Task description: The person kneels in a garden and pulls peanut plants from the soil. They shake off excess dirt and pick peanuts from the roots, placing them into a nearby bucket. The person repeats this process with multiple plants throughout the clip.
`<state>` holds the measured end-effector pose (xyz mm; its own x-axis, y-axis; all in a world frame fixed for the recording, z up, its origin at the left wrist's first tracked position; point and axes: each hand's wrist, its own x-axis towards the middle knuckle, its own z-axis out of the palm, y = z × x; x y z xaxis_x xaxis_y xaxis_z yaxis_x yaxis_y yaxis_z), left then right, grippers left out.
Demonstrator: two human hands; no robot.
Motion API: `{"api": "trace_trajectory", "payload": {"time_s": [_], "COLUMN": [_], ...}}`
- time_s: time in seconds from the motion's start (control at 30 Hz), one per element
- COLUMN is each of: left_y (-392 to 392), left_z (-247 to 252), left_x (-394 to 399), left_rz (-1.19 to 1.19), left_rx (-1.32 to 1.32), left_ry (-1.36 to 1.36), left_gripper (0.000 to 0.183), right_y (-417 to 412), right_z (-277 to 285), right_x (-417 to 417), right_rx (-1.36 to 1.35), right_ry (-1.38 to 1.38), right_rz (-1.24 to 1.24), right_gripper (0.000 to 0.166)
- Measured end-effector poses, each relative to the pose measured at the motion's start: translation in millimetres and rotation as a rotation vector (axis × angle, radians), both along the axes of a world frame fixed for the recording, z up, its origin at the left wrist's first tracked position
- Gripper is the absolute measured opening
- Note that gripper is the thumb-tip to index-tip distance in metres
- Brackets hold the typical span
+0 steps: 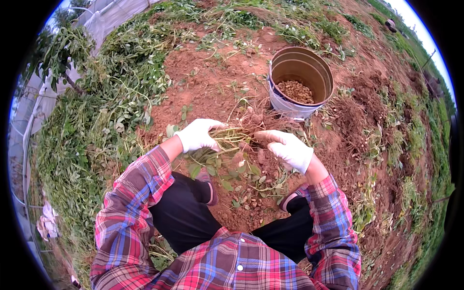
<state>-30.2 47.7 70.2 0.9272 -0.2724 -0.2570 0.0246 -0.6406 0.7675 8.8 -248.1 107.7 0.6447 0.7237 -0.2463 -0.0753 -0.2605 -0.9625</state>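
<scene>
My left hand (201, 135), in a white glove, grips the green stems of an uprooted peanut plant (233, 136). Its tangled roots, with soil-covered pods (238, 158) on them, point up and to the right. At the root end is my right hand (288, 148), gloved too, its thumb and fingers at the pods; whether they pinch one I cannot tell. Just beyond the roots, to the right, stands a round metal bucket (301, 78) with a brown inside. Picked peanuts (295, 91) cover part of its bottom.
Heaped peanut vines (98, 108) lie along the left, beside a plastic-covered greenhouse frame (27, 123). Reddish loose soil (188, 69) stretches ahead. More uprooted plants with roots (349, 125) lie at the right. Loose pods (253, 203) and leaves are on the ground between my feet.
</scene>
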Motion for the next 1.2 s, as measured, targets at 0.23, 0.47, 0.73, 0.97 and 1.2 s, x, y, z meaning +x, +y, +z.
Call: {"api": "trace_trajectory", "payload": {"time_s": [0.23,0.47,0.73,0.97,1.2], "left_y": [1.4,1.2,-17.2,-50.2,-86.6], "left_z": [4.7,10.0,0.1,18.5,-13.7], "left_x": [-3.6,-6.6,2.8,-14.5,-32.5], "left_rz": [0.039,0.057,0.128,-0.073,0.062], "left_rx": [-0.059,-0.160,-0.336,-0.136,-0.516], "left_ry": [-0.026,0.005,0.106,-0.039,0.123], "left_gripper": [0.069,0.068,0.072,0.091,0.106], "right_y": [-30.1,-51.4,-34.4,-14.7,-20.5], "right_z": [46.1,22.3,-29.7,-75.8,-74.8], "right_x": [108.0,92.6,2.4,0.9,12.0], "right_rx": [0.214,0.021,-0.268,0.192,0.705], "right_ry": [-0.498,-0.519,-0.488,0.215,0.382], "right_rz": [-0.852,-0.686,-0.363,-0.553,-0.472], "right_gripper": [0.029,0.033,0.046,0.085,0.039]}}
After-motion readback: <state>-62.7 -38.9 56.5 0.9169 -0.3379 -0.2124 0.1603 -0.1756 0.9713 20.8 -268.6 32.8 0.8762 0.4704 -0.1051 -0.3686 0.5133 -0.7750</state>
